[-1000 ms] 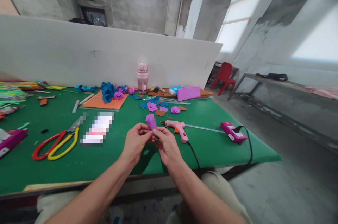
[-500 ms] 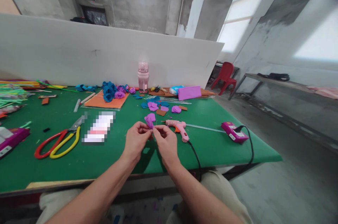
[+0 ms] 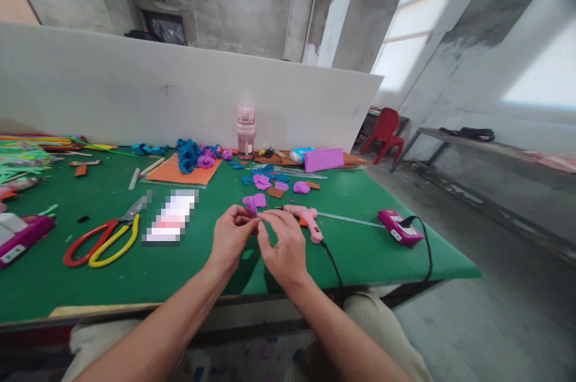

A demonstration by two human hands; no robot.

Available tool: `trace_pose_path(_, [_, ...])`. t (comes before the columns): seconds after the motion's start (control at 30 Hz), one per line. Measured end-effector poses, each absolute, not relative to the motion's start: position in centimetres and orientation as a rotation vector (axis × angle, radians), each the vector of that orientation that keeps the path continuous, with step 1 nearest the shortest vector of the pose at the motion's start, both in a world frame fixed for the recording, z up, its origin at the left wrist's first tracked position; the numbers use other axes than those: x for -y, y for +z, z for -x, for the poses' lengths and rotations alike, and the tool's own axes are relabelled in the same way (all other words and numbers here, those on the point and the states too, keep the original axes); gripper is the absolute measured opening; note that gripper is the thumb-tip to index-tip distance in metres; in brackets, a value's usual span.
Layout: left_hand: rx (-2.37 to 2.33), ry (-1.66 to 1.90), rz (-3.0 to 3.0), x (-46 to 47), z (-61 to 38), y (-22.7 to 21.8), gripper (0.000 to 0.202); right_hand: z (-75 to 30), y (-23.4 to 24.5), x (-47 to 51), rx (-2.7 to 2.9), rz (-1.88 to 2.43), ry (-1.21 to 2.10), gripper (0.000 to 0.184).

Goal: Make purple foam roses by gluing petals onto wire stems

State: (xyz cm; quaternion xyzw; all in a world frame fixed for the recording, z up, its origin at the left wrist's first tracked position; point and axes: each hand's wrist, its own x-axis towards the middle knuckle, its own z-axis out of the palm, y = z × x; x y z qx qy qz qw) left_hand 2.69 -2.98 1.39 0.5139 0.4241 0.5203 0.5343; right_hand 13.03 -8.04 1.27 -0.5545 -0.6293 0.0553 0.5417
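My left hand (image 3: 231, 235) pinches the base of a small purple crepe-paper flower (image 3: 250, 205) just above the table. Close beside it, my right hand (image 3: 283, 244) has its thumb and fingers apart, the fingertips near the flower's base; whether they touch it I cannot tell. A purple petal piece (image 3: 260, 199) shows just behind the flower. Right of my right hand lies a pink glue gun (image 3: 310, 217) with a clear glue stick (image 3: 351, 219) in its back. Farther back are cut purple petals (image 3: 261, 182), blue pieces (image 3: 282, 179) and a brown piece (image 3: 276, 192).
Scissors (image 3: 114, 238) with red and yellow handles lie at left, beside a pixelated rectangle (image 3: 170, 217). Finished blue flowers (image 3: 188, 157) rest on an orange sheet (image 3: 180, 177). A pink bottle (image 3: 246, 133) stands behind. The glue gun's cord (image 3: 333, 262) drops over the front edge; a purple power strip (image 3: 399, 227) sits right.
My right fingers have loosened from the flower's base and spread apart. The flower has turned and tipped slightly left in my left hand. The view has shifted a little.
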Motion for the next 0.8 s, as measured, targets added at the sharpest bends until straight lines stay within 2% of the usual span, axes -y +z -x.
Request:
trace_pose_path(0.1, [-0.906, 1.185, -1.131, 3.1, -2.8, 1.5, 0.029, -14.3, 1.5, 7.2, 1.310, 1.267, 0.344, 0.021])
trace_pose_path(0.2, [-0.846, 1.114, -1.083, 3.5, -2.8, 1.8, 0.040, -15.6, 1.2, 6.3, 1.119, 1.188, 0.900, 0.017])
trace_pose_path(0.27, [-0.840, 1.106, -1.062, 3.6, -2.8, 2.0, 0.045, -16.1, 1.0, 6.1, 1.021, 1.115, 1.267, 0.024])
trace_pose_path(0.33, [-0.853, 1.145, -1.044, 3.5, -2.6, 2.2, 0.046, -16.4, 1.0, 6.3, 1.011, 1.098, 1.429, 0.030])
trace_pose_path(0.5, [-0.860, 1.220, -1.036, 2.9, -2.3, 2.1, 0.042, -16.1, 1.0, 6.9, 1.137, 1.123, 1.366, 0.026])
trace_pose_path(0.8, [-0.853, 1.080, -1.012, 3.0, -2.6, 1.3, 0.028, -14.5, 0.2, 6.4, 1.027, 1.084, 1.200, 0.022])
